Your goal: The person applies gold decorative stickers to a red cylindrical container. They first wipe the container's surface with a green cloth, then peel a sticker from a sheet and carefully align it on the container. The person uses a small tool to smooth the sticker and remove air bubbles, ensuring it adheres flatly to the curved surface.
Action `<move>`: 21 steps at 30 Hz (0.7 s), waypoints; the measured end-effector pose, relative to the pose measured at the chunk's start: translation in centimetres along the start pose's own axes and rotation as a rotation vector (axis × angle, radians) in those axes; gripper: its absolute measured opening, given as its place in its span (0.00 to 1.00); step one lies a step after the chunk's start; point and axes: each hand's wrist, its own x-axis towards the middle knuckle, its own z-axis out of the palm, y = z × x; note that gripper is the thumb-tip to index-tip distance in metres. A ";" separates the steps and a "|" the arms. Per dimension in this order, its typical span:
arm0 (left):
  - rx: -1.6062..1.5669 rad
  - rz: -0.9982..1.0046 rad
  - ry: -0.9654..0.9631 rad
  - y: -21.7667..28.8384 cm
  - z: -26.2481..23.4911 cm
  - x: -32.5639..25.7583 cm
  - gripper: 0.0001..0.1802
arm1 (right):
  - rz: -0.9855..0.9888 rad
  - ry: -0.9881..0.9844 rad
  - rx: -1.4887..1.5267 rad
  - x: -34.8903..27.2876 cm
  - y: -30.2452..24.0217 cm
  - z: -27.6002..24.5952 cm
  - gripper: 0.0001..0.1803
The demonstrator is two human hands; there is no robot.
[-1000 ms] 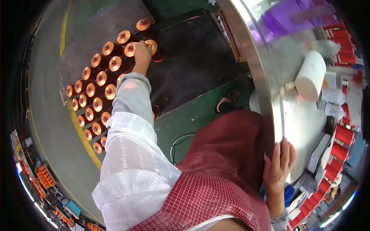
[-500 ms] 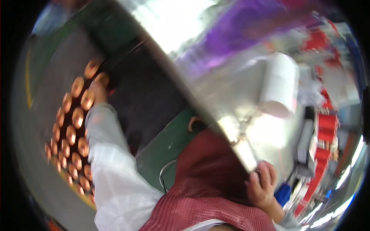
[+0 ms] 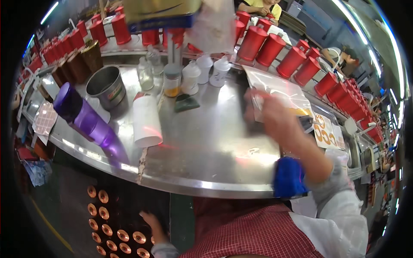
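My left hand [image 3: 154, 227] is low, below the table's front edge, beside rows of round copper-coloured pieces [image 3: 123, 235]. Its fingers look stretched out, with nothing visible in them. My right hand [image 3: 279, 118] reaches over the metal table [image 3: 202, 150] on the right. Motion smears its fingers, so their grip is unclear. Behind it lies a pale sheet in clear plastic [image 3: 282, 88], and a dark blurred shape shows at its fingers. A blue cloth-like bundle [image 3: 289, 177] sits below my right wrist at the table edge.
A purple bottle [image 3: 88, 118], a white roll [image 3: 146, 120] and a metal pot [image 3: 106, 87] stand on the left. White squeeze bottles [image 3: 220, 72] are at the back. Red cylinders [image 3: 252, 43] line the far side, and people [image 3: 262, 8] sit beyond.
My view has swung up from the floor to the tabletop. My left hand has come away from among the copper-coloured pieces; my right hand has moved from the table edge out over the table.
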 end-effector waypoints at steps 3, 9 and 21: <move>-0.314 -0.019 -0.073 1.1 -1.2 -7.9 0.18 | 0.264 0.172 -0.129 1.7 15.1 -3.0 0.14; -0.339 -0.114 0.054 7.1 -8.8 -13.2 0.15 | 0.444 0.130 -0.459 5.7 37.7 -2.6 0.23; -0.327 0.218 0.224 23.3 -15.4 -12.1 0.10 | 0.554 0.339 -0.390 2.0 46.6 -1.1 0.11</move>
